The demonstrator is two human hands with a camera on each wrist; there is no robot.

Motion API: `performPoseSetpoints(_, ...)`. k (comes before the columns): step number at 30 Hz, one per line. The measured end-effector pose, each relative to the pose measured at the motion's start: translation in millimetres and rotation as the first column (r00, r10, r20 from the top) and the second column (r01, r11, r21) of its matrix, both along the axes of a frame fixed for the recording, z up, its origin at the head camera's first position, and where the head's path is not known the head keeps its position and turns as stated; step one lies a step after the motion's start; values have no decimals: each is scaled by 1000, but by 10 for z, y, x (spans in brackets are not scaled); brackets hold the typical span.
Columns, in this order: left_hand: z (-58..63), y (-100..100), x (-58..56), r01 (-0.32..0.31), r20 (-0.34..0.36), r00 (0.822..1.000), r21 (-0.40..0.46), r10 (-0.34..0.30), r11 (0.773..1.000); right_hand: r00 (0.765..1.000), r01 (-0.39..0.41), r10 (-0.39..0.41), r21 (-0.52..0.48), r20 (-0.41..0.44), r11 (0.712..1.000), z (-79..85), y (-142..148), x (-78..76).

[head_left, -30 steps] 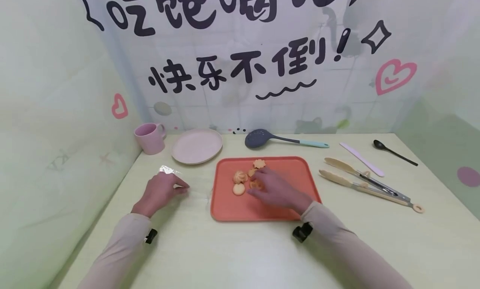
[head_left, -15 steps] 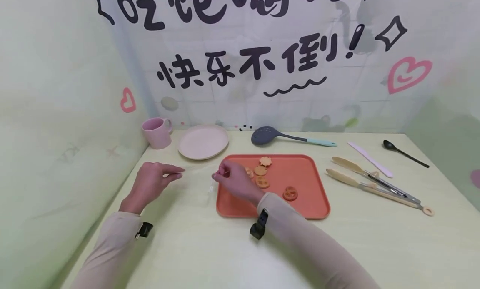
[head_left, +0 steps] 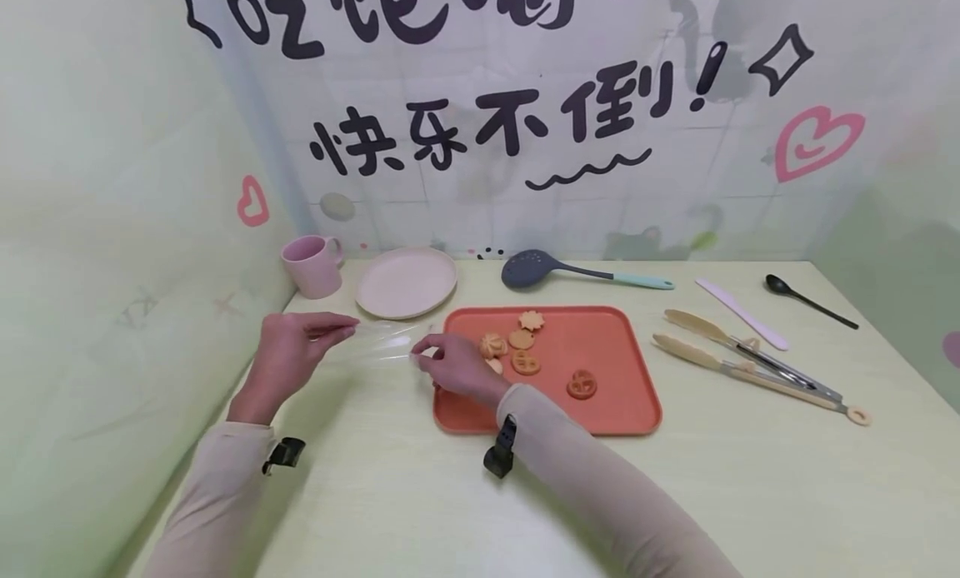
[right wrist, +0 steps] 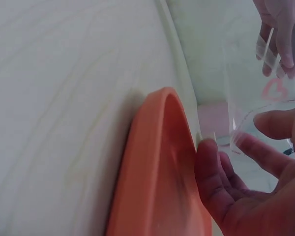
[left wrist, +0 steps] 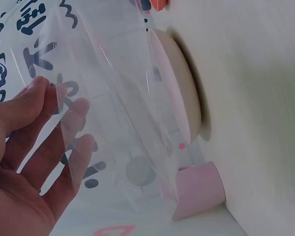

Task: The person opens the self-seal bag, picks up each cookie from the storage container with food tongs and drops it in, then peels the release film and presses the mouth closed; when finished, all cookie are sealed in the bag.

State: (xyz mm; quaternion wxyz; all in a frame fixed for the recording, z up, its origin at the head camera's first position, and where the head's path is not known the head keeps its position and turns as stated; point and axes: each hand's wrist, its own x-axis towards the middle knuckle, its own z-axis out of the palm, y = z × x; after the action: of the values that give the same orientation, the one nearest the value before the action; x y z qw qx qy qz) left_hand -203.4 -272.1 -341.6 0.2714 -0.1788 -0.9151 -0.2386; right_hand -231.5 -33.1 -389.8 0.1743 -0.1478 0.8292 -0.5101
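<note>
A clear plastic bag (head_left: pixel 386 345) is stretched between my two hands above the table, left of the orange tray. My left hand (head_left: pixel 288 353) pinches its left edge between thumb and forefinger; in the left wrist view the other fingers show through the film (left wrist: pixel 118 98). My right hand (head_left: pixel 465 366), over the tray's left side, has thumb and forefinger at the bag's right edge. The tray (head_left: pixel 622 411) carries several cookies: a pretzel-shaped cookie (head_left: pixel 582 384) lies apart, while a flower-shaped cookie (head_left: pixel 531 321), a round cookie (head_left: pixel 521 339) and others cluster on the left.
Behind the bag stand a pink mug (head_left: pixel 313 270) and a pink plate (head_left: pixel 407 282). A slotted spoon (head_left: pixel 528 270) lies behind the tray. Tongs (head_left: pixel 757 370), a pink knife (head_left: pixel 742 313) and a black spoon (head_left: pixel 810 301) lie to the right.
My right hand has left the cookies, moving left to the bag; one pretzel-shaped cookie now lies apart on the right. My left hand has risen, and the bag is lifted and stretched out.
</note>
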Motion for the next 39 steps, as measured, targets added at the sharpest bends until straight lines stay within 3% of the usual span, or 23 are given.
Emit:
performPoseSetpoints(4, 14, -8, 5, 4, 38, 999, 28, -5, 1000, 999, -40, 40, 4, -20, 999, 23, 92, 6)
performPoseSetpoints(7, -10, -43, -1, 12, 68, 998, 24, -13, 1000, 992, -83, 85, 25, -93, 996, 72, 275, 16)
performPoseSetpoints(9, -45, -83, -9, 14, 86, 996, 20, -16, 1000, 976, -120, 126, 48, -176, 992, 113, 476, 21)
performPoseSetpoints(12, -117, -148, -37, 2, 119, 993, 7, -2, 1000, 922, -132, 187, 177, -340, 975, 197, 899, 33)
performPoseSetpoints(14, -167, -186, -55, -5, 141, 990, -5, 6, 1000, 881, -84, 199, 273, -429, 958, 239, 1240, 43)
performPoseSetpoints(16, -210, -215, -70, -5, 159, 987, -20, 8, 1000, 842, 17, 186, 368, -506, 930, 257, 1620, 37)
performPoseSetpoints(18, -236, -233, -82, 5, 167, 986, -27, 0, 1000, 816, 133, 151, 436, -558, 890, 252, 2022, 17)
performPoseSetpoints(21, -243, -252, -97, 10, 172, 985, -39, -3, 999, 796, 281, 90, 497, -598, 821, 202, 2626, -35)
performPoseSetpoints(24, -233, -263, -111, 9, 185, 983, -45, -1, 999, 795, 375, 45, 547, -605, 748, 110, 3168, -54)
performPoseSetpoints(29, -222, -291, -116, 9, 231, 973, -47, 2, 999, 805, 442, -24, 572, -593, 692, -77, 3795, -38)
performPoseSetpoints(35, -251, -310, -91, -7, 285, 958, -48, 21, 999, 864, 366, -15, 608, -503, 705, -142, 4073, 0)
performPoseSetpoints(39, -258, -312, -93, -3, 257, 966, -51, 16, 999, 891, 296, 37, 641, -452, 708, -111, 4119, 1)
